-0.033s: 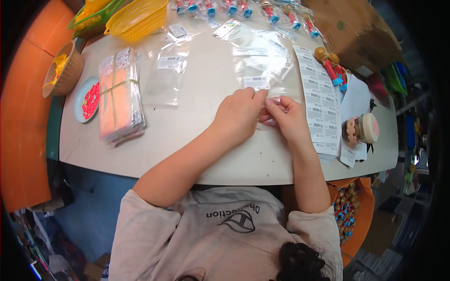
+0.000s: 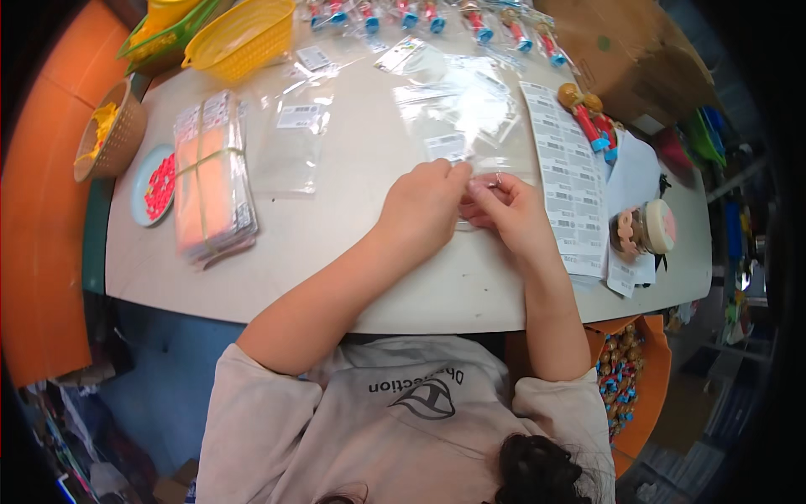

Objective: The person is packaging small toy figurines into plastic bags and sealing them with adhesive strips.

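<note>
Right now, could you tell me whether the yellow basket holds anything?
Cannot tell: the yellow basket lies tilted at the table's far edge, its inside not visible.

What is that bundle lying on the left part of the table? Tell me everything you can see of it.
The bundle is a thick stack of flat, clear plastic bags, glossy and see-through, with an orange-pink tint showing through the middle. White barcode stickers sit along its far end. A thin elastic band runs around it crosswise and lengthwise, holding the stack together. It lies flat on the pale table, long side pointing away from the person, beside a small blue dish of red pieces. Neither hand touches it.
</note>
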### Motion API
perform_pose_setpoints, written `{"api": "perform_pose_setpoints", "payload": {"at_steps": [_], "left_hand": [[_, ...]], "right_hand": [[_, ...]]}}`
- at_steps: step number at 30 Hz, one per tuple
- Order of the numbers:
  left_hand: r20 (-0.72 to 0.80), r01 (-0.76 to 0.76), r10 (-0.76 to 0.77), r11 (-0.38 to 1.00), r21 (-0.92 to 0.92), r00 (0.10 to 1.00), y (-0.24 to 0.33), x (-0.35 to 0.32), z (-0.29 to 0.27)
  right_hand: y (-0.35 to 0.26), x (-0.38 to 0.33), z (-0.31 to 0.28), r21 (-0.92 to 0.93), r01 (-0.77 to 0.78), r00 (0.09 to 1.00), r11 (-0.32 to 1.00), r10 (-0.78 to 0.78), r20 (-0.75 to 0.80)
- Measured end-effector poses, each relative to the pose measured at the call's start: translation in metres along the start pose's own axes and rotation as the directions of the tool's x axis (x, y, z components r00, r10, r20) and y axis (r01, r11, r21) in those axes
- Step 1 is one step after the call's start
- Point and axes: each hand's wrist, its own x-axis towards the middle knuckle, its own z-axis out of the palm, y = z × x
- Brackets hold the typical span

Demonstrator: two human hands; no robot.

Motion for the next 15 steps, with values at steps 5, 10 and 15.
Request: {"api": "perform_pose_setpoints", "payload": {"at_steps": [5,10,15], "left_hand": [[-0.125,0.022,-0.007,0.993,0.117,0.992,-0.006,0.001,-0.004],[-0.069,0.101,-0.087,0.968,0.230,0.994,-0.006,0.000,0.004],[0.016,0.075,-0.078,0.986,0.147,0.997,-0.013,-0.001,0.015]], "right_hand": [[-0.054,0.001,-0.043,-0.633,0.127,0.843,0.764,-0.420,-0.337],[-0.063,0.063,-0.132,-0.888,-0.240,0.634,0.392,-0.630,-0.449],[-0.031,0.095,-0.161,-0.936,-0.350,0.743,0.041,-0.596,-0.304]]}}
